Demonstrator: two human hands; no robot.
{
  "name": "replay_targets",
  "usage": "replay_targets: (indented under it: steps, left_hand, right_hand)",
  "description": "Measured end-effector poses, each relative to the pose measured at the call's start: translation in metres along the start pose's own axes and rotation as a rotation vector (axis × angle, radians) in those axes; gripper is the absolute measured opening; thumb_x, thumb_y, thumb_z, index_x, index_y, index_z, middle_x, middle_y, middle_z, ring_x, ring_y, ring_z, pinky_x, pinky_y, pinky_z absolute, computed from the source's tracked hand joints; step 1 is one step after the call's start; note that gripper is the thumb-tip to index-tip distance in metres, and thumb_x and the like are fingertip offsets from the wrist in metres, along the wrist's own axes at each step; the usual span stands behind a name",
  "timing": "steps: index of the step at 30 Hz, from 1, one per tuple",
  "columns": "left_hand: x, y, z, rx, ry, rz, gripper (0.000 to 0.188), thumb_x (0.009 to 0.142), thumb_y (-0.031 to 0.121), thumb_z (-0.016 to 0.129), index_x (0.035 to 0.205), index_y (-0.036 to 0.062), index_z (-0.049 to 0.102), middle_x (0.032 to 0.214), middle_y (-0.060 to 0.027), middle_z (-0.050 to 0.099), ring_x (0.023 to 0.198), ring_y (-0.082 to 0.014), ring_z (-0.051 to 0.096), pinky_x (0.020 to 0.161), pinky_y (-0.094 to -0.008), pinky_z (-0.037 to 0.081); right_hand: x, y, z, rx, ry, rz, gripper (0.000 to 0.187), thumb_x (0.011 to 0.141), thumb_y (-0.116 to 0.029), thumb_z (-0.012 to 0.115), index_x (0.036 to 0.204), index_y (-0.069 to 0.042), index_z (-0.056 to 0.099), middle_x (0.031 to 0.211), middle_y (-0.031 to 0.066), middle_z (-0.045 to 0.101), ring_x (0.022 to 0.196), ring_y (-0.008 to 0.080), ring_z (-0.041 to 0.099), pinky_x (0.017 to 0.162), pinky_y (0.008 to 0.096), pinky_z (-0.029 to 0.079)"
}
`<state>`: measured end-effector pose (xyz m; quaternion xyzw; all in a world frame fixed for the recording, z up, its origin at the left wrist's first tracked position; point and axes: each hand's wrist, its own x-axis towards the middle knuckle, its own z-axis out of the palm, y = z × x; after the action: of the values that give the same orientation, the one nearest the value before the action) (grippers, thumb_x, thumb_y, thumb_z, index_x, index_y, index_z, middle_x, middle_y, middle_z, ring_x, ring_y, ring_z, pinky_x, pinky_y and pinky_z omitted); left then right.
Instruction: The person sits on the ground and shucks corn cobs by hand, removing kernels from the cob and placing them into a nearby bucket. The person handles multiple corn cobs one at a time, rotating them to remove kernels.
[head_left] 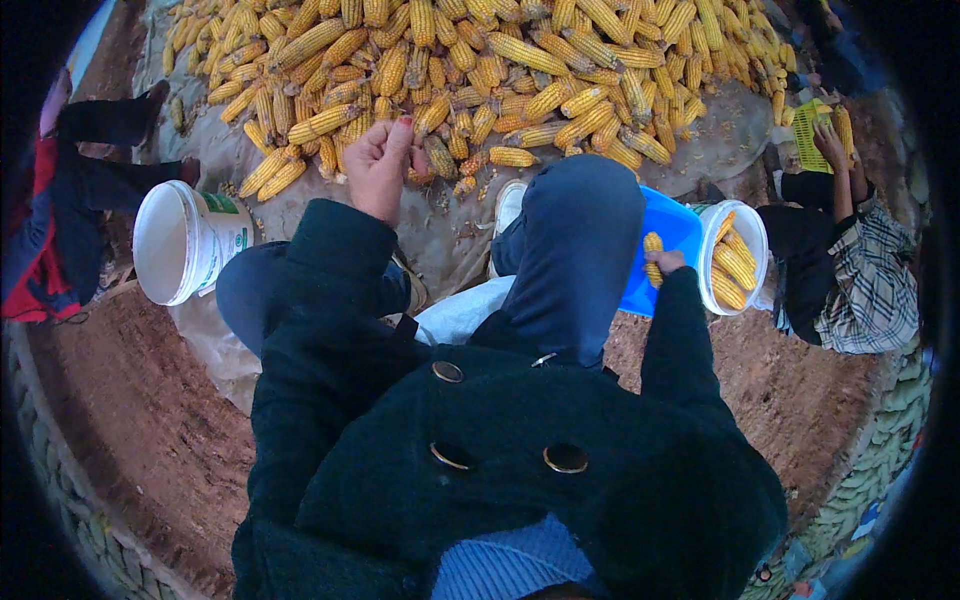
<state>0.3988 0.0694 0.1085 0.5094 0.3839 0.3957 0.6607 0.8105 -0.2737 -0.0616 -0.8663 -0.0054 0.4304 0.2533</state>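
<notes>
My right hand point(670, 262) is closed round a yellow corn cob point(653, 243), low over a blue plastic tub point(668, 228) beside my right knee. Just to the right of the tub, a white bucket point(760, 250) has several yellow cobs point(735, 262) in it. My left hand point(377, 170) is raised in front of my left knee, at the near edge of a big heap of corn cobs point(500, 75). Its fingers are curled in toward the thumb, and whatever they may hold is hidden.
A white bucket point(172, 245) is tipped beside my left leg. The heap rests on a grey sheet point(215, 150). One person in dark trousers point(110, 125) is at the left. Another, in a checked garment point(868, 275), sits at the right by a yellow-green crate point(808, 138), holding a cob.
</notes>
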Motion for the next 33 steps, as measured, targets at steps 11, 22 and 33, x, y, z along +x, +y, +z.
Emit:
replay_targets:
  steps: [11,22,33]
  left_hand:
    - [-0.030,-0.043,0.003,-0.151,0.164,-0.085,0.020,0.090,-0.002,0.049,0.108,-0.0014,0.056,0.087,-0.0082,0.062,0.072,-0.0144,0.061,0.065,-0.0271,0.050]
    - [-0.038,-0.038,0.024,-0.161,0.100,-0.120,0.018,0.090,0.003,0.054,0.106,-0.0027,0.058,0.063,-0.0015,0.056,0.056,-0.0083,0.054,0.057,-0.0238,0.046]
    - [-0.055,-0.037,0.049,-0.157,0.232,-0.143,0.031,0.080,-0.003,0.057,0.112,-0.0006,0.056,0.088,-0.0020,0.058,0.072,-0.0068,0.053,0.066,-0.0208,0.046]
  right_hand:
    - [0.052,-0.052,0.126,-0.772,0.253,-0.123,0.025,0.076,-0.008,0.071,0.090,0.011,0.062,0.080,0.0143,0.067,0.065,0.0203,0.065,0.056,0.0333,0.051]
    - [0.023,-0.036,0.104,-0.502,0.315,-0.454,0.024,0.079,-0.010,0.069,0.094,0.008,0.063,0.080,0.0125,0.067,0.066,0.0192,0.064,0.058,0.0318,0.051]
    - [-0.076,-0.123,0.077,-0.105,0.149,-1.076,0.022,0.083,-0.015,0.065,0.097,0.002,0.061,0.077,0.0097,0.065,0.070,0.0143,0.060,0.065,0.0290,0.049]
